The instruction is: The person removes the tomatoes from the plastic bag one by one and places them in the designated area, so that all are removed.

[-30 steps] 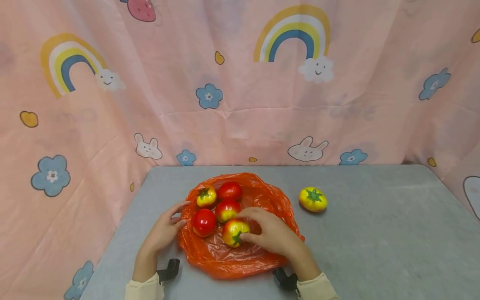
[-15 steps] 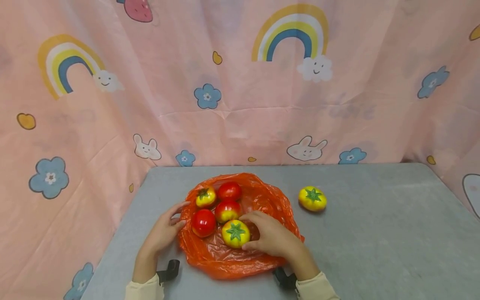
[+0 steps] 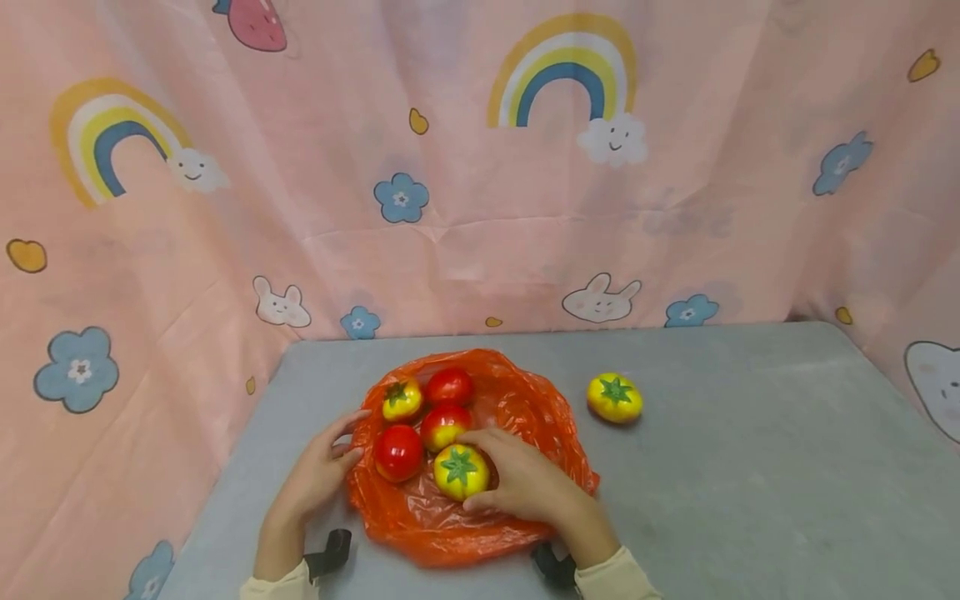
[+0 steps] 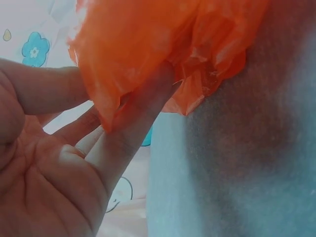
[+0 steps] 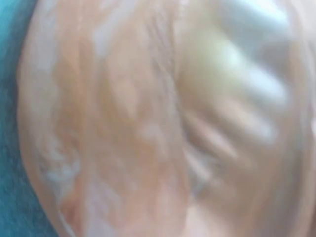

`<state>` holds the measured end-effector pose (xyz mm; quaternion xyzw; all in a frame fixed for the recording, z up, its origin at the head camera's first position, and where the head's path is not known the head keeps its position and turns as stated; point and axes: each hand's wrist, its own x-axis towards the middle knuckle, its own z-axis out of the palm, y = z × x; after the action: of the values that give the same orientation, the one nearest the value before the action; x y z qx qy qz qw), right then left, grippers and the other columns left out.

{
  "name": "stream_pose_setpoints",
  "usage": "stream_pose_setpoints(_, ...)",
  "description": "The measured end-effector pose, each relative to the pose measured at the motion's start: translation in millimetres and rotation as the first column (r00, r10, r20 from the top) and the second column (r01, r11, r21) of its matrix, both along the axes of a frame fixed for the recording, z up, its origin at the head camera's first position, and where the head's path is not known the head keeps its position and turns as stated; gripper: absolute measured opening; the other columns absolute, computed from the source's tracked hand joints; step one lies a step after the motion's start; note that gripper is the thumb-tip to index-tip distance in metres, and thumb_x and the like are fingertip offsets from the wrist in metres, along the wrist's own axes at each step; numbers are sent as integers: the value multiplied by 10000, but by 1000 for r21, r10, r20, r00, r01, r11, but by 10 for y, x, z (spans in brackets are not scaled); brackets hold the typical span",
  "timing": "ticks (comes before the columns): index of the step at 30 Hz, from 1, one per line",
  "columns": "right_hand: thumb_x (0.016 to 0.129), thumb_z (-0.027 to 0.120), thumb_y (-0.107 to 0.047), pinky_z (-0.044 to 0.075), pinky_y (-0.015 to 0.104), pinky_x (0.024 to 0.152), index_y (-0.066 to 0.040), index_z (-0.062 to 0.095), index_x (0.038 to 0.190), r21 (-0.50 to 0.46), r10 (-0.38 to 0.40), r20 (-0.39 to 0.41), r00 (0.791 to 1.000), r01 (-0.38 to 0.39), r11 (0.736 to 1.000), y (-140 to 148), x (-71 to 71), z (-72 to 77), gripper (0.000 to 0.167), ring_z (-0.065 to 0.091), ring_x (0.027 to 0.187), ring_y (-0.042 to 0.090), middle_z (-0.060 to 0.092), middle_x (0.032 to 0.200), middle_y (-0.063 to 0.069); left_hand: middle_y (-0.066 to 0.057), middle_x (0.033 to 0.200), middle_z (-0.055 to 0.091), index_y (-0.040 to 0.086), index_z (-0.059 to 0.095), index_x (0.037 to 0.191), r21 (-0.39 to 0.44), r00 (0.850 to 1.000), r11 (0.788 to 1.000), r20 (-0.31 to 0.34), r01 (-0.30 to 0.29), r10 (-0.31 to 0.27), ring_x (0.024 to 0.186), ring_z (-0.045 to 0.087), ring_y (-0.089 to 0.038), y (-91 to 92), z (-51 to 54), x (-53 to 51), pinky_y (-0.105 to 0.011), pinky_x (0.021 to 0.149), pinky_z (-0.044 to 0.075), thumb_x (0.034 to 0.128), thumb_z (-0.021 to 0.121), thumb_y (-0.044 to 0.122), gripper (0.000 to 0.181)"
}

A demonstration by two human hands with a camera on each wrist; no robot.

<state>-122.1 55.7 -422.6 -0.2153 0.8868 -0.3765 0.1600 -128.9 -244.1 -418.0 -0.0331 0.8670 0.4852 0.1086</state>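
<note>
At lower centre, the left hand (image 3: 318,468) pinches an orange plastic bag (image 3: 442,546) by its edge, apparently steadying it open, while the right hand (image 3: 525,479) grips a yellow toy tomato (image 3: 459,472) inside.

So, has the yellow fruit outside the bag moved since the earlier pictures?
No: judged against the nearest blue flower on the backdrop, the yellow fruit lies in the same spot on the table.

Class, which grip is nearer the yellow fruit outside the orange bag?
Right. The right grip is over the orange bag, left of the lone yellow fruit and closer to the person; the left grip touches the bag's left edge, farther off.
</note>
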Motion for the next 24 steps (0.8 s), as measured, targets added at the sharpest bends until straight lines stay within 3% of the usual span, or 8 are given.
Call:
stream_pose_setpoints(13,793,793,-140,363,582,1153,-266,500,1434,-3,20,-5,1000,-20,1000,83,-29,11,716,386,1455,304,473,1518,37,-198,1481,438,192,443,1484,4,1000,1000,-6,3,-3,1286,560,-421,3,4,4,-438,959,566,969,521,-34,567)
stream_pose_setpoints(24,814,800,-211,377,568,1149,-226,467,1462,-21,27,-5,1000,-27,999,127,-43,-13,729,438,1409,302,477,1507,60,-211,1463,448,173,445,1482,14,1000,1000,-19,9,-8,1260,581,-417,11,-3,-2,-428,945,573,962,522,-55,573)
